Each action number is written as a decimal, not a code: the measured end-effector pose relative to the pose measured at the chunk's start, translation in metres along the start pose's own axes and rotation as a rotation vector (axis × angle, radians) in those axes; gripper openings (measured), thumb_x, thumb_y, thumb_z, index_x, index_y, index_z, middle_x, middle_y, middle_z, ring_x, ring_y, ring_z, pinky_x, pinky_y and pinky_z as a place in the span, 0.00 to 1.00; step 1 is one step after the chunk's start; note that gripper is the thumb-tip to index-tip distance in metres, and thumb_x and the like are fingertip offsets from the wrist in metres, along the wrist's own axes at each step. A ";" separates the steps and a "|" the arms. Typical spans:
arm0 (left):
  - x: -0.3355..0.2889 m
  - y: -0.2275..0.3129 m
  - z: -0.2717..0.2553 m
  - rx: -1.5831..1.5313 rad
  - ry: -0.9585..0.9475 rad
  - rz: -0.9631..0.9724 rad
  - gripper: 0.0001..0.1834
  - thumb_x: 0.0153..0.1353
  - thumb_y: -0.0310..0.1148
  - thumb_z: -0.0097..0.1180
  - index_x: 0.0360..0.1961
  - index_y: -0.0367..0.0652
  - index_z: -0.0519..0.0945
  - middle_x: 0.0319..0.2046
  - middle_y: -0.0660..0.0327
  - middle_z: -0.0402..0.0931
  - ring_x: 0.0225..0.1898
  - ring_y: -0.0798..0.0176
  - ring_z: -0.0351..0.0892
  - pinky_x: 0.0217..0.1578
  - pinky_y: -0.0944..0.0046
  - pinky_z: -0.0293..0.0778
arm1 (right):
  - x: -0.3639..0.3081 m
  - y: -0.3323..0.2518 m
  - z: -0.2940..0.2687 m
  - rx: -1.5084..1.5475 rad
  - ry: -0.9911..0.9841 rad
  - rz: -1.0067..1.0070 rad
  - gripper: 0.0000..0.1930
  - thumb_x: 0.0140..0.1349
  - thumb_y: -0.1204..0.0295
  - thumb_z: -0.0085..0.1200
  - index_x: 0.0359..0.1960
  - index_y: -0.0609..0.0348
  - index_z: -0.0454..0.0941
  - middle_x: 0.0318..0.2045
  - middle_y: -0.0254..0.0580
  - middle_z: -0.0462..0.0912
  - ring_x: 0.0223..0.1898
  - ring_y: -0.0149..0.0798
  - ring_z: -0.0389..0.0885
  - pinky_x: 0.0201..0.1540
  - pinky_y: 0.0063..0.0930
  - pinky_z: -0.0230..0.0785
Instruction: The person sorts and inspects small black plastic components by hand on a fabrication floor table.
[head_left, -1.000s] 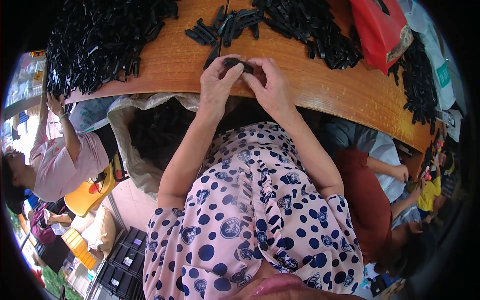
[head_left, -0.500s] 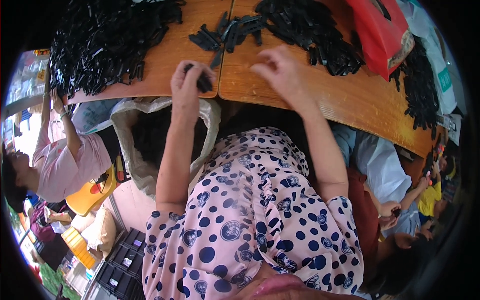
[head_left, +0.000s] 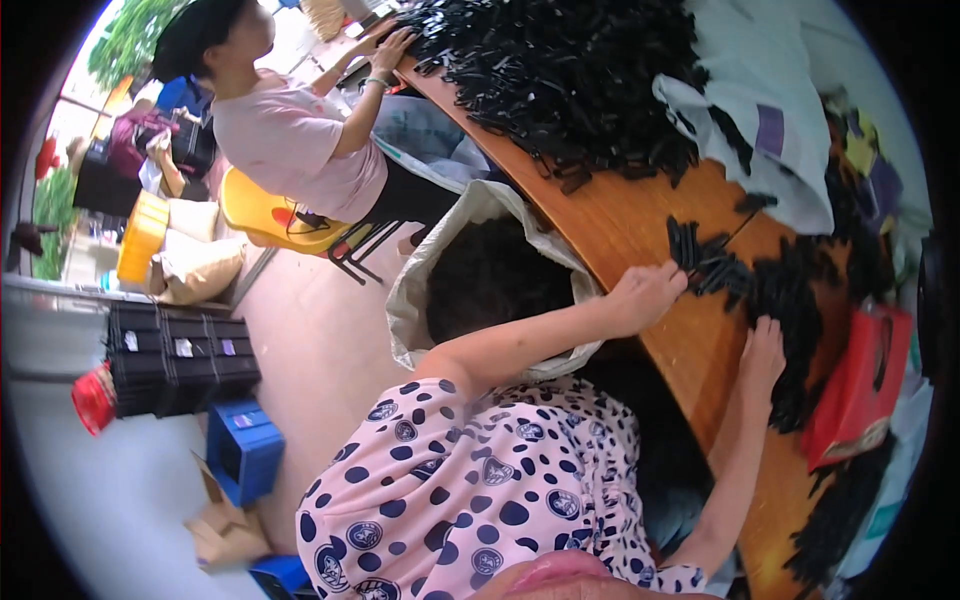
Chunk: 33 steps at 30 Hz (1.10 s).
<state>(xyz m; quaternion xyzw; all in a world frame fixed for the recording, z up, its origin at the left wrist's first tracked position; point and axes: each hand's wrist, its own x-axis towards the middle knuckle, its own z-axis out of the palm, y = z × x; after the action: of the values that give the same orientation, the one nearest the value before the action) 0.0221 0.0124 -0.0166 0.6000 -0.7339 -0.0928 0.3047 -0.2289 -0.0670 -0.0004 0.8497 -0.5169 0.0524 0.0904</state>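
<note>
My left hand is over the wooden table's near edge, its fingers drawn together at a small group of slim black plastic pieces. Whether a piece is in its fingertips cannot be made out. Farther right, my right hand touches the near side of a denser heap of such pieces, fingers bent together and their tips partly lost against the black. Under the table edge, left of my left arm, stands an open whitish woven sack with a dark mass inside.
A large heap of black pieces covers the table's far part, beside a white bag. A red bag lies at the right. Another person in a pink shirt sits on a yellow chair. Black crates stand left.
The view has swung to the left. My left hand, which held black pieces near the table edge, is now at the small group. My right hand has come down to the denser heap.
</note>
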 end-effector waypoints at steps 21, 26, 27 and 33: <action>0.007 0.014 -0.022 -1.734 -0.206 -0.790 0.06 0.61 0.30 0.53 0.40 0.46 0.73 0.23 0.63 0.73 0.21 0.71 0.71 0.18 0.71 0.64 | 0.009 0.014 -0.030 1.819 0.002 0.667 0.20 0.64 0.77 0.52 0.58 0.54 0.66 0.39 0.34 0.76 0.33 0.31 0.78 0.36 0.19 0.74; 0.007 0.019 -0.021 -1.829 -0.266 -0.880 0.06 0.62 0.31 0.53 0.40 0.46 0.75 0.24 0.63 0.73 0.19 0.70 0.70 0.16 0.71 0.64 | -0.007 -0.014 -0.039 1.868 0.034 0.576 0.22 0.63 0.80 0.52 0.60 0.55 0.66 0.44 0.35 0.73 0.39 0.31 0.76 0.43 0.20 0.73; 0.006 0.019 -0.021 -1.855 -0.294 -0.884 0.06 0.62 0.31 0.53 0.40 0.47 0.76 0.23 0.63 0.73 0.18 0.70 0.70 0.15 0.71 0.63 | -0.011 -0.023 -0.039 1.871 0.035 0.581 0.22 0.63 0.80 0.52 0.60 0.55 0.66 0.44 0.35 0.73 0.39 0.31 0.76 0.43 0.20 0.73; 0.005 0.021 -0.028 -1.867 -0.457 -0.899 0.07 0.61 0.34 0.53 0.40 0.48 0.77 0.21 0.65 0.72 0.16 0.71 0.69 0.13 0.73 0.60 | -0.028 -0.084 -0.072 1.412 0.084 0.047 0.14 0.62 0.82 0.52 0.48 0.58 0.72 0.40 0.35 0.75 0.44 0.31 0.74 0.48 0.23 0.67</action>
<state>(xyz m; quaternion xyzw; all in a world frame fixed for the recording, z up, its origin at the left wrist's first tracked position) 0.0195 0.0200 0.0181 0.3128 -0.1224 -0.8343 0.4372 -0.1672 0.0101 0.0561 0.6913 -0.3735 0.4099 -0.4633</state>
